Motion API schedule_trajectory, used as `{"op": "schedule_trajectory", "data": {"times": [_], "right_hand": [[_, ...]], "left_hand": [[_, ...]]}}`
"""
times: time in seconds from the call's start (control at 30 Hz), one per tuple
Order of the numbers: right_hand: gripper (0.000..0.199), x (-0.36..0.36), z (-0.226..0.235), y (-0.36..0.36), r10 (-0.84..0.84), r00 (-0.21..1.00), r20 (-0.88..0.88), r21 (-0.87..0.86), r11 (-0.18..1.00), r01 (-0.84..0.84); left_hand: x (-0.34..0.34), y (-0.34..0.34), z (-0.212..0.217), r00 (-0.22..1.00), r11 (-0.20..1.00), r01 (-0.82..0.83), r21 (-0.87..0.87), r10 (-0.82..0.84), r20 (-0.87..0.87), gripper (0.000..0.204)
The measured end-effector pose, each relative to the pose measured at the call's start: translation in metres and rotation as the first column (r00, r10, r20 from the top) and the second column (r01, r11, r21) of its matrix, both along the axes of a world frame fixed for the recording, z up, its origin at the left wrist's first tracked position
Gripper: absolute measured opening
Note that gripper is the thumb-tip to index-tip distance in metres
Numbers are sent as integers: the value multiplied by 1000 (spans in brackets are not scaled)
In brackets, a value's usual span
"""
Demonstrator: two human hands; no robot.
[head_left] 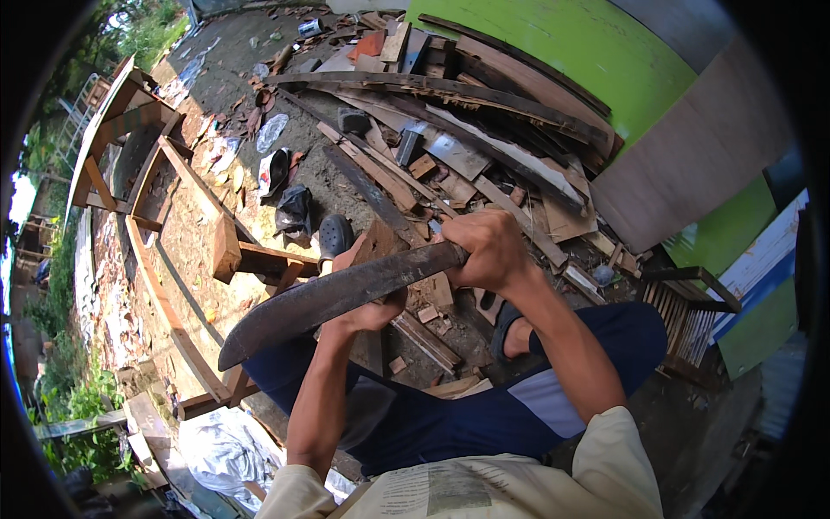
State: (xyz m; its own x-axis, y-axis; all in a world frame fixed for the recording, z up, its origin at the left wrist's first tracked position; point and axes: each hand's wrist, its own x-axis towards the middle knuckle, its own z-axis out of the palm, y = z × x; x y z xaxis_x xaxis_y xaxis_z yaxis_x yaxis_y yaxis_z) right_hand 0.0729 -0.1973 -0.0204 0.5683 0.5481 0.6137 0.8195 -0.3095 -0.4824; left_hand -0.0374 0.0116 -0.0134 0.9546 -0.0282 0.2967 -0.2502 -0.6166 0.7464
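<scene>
My right hand [490, 248] is closed round the handle of a machete [337, 303]. Its broad dark blade, worn and curved at the tip, reaches leftward in front of my left hand [378, 313]. Behind the blade, that left hand is wrapped round a brown piece of wood [380, 240], whose upper end shows above the blade. The blade crosses close over the left hand and hides part of the fingers and the wood. Whether the edge touches the wood I cannot tell. Both hands are above my bent legs [415, 424].
A heap of planks and wood scraps [450, 112] lies ahead, against a green panel [553, 52]. A wooden frame [177, 324] stands on the left, with white cloth [229, 458] near it. A slatted wooden chair [687, 320] is at the right. Chips and litter cover the ground.
</scene>
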Motion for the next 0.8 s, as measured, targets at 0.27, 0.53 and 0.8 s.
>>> {"op": "schedule_trajectory", "data": {"times": [0.27, 0.53, 0.8], "right_hand": [[19, 30, -33, -17, -259, 946, -197, -231, 949, 212], [18, 28, -12, -31, -299, 927, -227, -150, 951, 270], [26, -8, 30, -2, -82, 997, 0, -54, 995, 82]], "left_hand": [[-10, 10, -9, 998, 913, 50, -405, -35, 45, 25], [-8, 44, -28, 996, 921, 58, -384, -78, -36, 46], [-3, 16, -5, 996, 980, -5, -201, 24, 92, 24]]}}
